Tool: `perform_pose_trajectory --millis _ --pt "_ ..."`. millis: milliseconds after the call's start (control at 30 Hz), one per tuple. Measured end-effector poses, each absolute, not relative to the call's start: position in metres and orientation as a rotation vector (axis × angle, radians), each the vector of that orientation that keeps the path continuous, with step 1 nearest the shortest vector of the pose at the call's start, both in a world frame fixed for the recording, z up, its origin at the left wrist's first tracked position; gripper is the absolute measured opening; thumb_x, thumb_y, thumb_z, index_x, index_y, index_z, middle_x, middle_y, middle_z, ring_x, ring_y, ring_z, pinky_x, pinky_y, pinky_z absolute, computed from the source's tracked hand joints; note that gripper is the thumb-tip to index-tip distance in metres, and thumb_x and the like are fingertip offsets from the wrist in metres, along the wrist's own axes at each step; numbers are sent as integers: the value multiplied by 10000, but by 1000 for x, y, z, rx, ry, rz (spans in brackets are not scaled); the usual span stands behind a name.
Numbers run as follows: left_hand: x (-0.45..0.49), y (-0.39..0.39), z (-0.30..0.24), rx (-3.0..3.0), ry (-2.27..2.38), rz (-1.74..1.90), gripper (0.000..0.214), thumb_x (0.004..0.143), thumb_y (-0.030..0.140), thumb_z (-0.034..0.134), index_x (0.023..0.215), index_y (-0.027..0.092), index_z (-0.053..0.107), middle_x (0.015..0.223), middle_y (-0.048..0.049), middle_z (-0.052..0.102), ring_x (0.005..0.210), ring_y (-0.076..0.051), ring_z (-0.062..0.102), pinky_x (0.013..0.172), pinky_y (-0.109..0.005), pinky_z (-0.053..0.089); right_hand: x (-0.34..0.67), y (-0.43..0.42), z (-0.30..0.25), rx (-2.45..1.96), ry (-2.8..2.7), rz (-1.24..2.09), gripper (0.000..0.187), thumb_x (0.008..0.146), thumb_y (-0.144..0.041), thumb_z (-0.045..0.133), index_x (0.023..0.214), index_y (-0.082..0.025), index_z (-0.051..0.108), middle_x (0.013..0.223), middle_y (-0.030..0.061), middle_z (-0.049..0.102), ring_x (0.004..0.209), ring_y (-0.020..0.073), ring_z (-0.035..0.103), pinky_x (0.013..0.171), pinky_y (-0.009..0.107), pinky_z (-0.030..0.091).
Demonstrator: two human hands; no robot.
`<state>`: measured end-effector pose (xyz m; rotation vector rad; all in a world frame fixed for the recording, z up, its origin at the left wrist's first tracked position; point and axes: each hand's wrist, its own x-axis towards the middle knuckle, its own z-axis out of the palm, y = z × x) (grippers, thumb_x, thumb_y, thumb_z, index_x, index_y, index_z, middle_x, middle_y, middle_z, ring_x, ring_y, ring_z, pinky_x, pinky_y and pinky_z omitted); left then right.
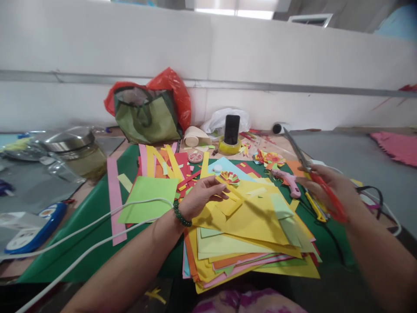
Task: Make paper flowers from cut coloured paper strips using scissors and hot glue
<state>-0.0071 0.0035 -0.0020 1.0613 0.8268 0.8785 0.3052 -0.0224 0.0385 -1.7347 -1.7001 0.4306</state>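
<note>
My left hand (203,195), with a dark green bead bracelet (181,214) on its wrist, is closed in a pinch above the paper stack. A narrow yellow paper strip (235,194) extends from its fingertips. My right hand (321,184), blurred by motion, is wrapped round red-handled scissors (329,198) whose blades point up and away from me. Below the left hand lies a stack of coloured paper (260,221), yellow on top. Just beyond its fingers sits a small red, yellow and green paper flower (229,177). A pink glue gun (289,181) lies left of the right hand.
A yellow cutter knife (315,206) lies near the right hand. Green paper (153,195) and a pink strip (115,204) are at left, where a white cable (97,221) crosses. Behind stand a phone (232,129) on a tape roll (230,147), a green bag (146,115) and a glass jar (78,152).
</note>
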Motion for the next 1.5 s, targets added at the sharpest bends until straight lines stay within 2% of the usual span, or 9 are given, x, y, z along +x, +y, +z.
perform_pose_trajectory --millis 67,167,433,533,767,933,1200,1333,1500 --pt "-5 3 -3 1127 823 930 347 614 431 819 676 153 623 659 9 638 601 -95 603 626 -225 473 282 -26 35 -1636 -1533 720 547 705 -587 666 1059 -182 564 565 -28 532 439 141 481 441 277 380" --pt "-2 2 -3 1214 819 977 309 609 413 816 689 158 662 585 29 591 557 -83 544 596 -219 455 239 -30 32 -1502 -1603 993 486 690 -512 701 1022 -182 570 650 -7 622 429 106 487 409 238 370" --pt "-4 -2 5 1362 755 1001 273 637 414 798 728 170 717 726 -13 646 608 -107 558 609 -244 478 191 -23 43 -1239 -1614 1464 490 706 -415 723 1087 -152 562 707 10 692 414 62 469 409 197 365" --pt "-4 -2 5 1362 756 1013 284 642 424 797 735 170 710 771 -19 662 607 -104 563 625 -251 485 189 -22 43 -1204 -1587 1483 483 685 -377 744 1071 -146 566 681 -4 679 418 54 456 407 188 359" --pt "2 -4 -3 1195 752 989 376 604 424 830 825 147 704 654 -4 656 608 -121 597 663 -271 493 185 -23 37 -1295 -1639 1322 424 691 -357 699 1053 -175 574 631 -46 608 409 83 499 374 198 392" --pt "6 -4 -7 1090 759 1016 387 570 438 855 785 148 714 657 -8 669 586 -102 585 629 -248 478 177 -27 43 -1341 -1707 1184 393 698 -354 680 1029 -162 589 544 -65 535 366 73 437 317 189 332" --pt "4 -3 -7 1084 699 978 377 593 432 845 799 141 723 723 -30 693 637 -110 593 678 -269 488 178 -22 34 -1264 -1621 1227 384 696 -379 680 1004 -168 589 678 -26 626 396 85 543 386 211 445" --pt "4 -2 -8 1105 700 976 354 607 430 833 768 134 722 714 -42 700 621 -106 588 662 -258 487 179 -20 29 -1262 -1577 1257 398 695 -362 689 1023 -165 579 637 -39 615 397 90 547 409 221 475" --pt "4 -1 -10 1079 731 954 299 661 416 788 723 131 720 708 -37 684 617 -101 592 651 -244 488 177 -20 25 -1209 -1556 1207 423 660 -408 737 977 -175 580 708 -18 631 430 87 544 405 232 501"
